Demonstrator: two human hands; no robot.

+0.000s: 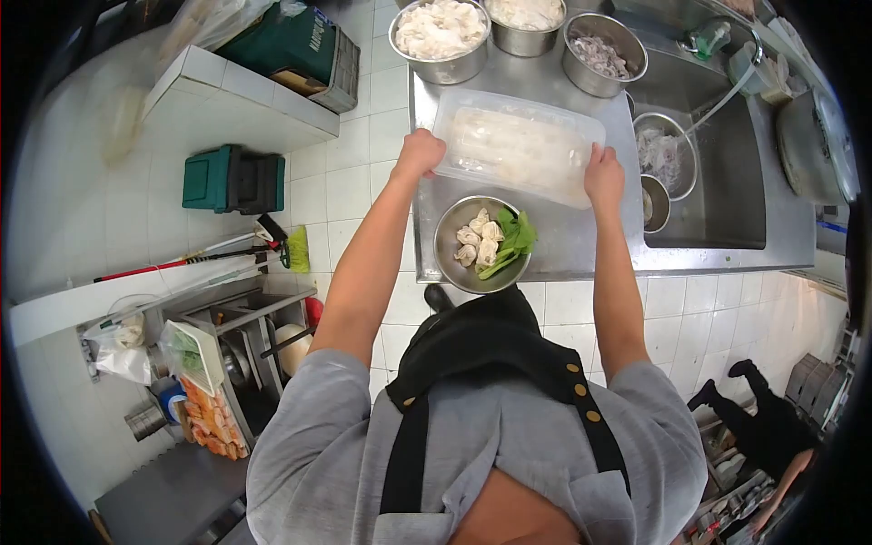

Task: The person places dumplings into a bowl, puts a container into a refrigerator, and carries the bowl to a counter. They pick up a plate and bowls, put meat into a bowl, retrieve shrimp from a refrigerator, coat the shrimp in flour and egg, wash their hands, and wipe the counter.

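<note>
A long translucent plastic food box (522, 145), with pale, blurry contents showing through, is gripped at both ends over the steel counter. My left hand (421, 153) is closed on its left end. At the opposite end, the fingers of my right hand (604, 174) are wrapped over the edge. Between me and the box, near the counter's front edge, sits a round metal bowl (445, 261). Inside it are several wrapped dumplings (480, 238) beside green leafy vegetables (514, 238).
Metal pots of pale food (441, 29) and sliced meat-like pieces (599, 56) line the counter's far side. To the right, a sink (727, 195) holds a colander (686, 186) under a thin hose. Another person (767, 418) stands at lower right. A green bin (207, 180) is on the left.
</note>
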